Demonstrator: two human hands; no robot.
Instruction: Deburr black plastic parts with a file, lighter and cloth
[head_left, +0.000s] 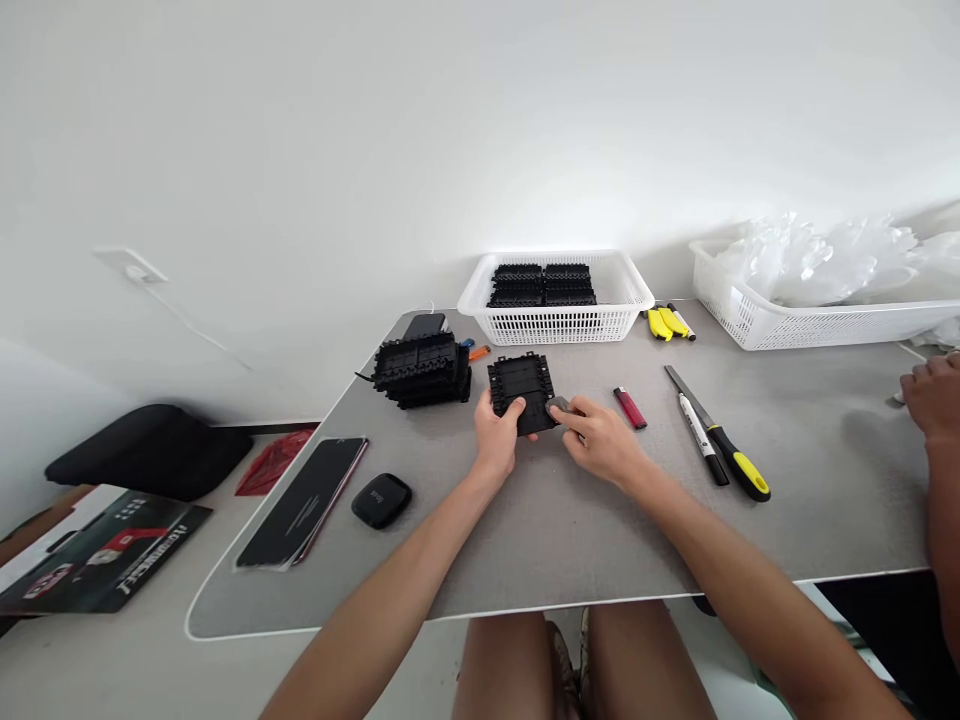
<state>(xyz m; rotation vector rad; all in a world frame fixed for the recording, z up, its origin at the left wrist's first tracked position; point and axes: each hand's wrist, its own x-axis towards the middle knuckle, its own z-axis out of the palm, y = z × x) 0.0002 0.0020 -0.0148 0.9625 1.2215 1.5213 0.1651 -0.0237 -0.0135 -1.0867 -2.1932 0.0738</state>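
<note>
Your only view comes from your own head, facing forward and down over the grey surface (585, 540). It looks from above your thighs (502, 670), which show at the bottom edge. Your left hand (497, 437) and right hand (601, 440) sit near its middle, within reach. The view is wide, taking in the wall (375, 120) ahead and the floor (150, 650) to your left.

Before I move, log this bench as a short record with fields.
left hand: holds black panel
right hand: pinches small grey piece at panel's edge
left side: stack of similar panels
back: white basket holding black parts
right side: red lighter, marker, yellow-and-black-handled tool
far right: basket of plastic bags; another person's hand
</note>
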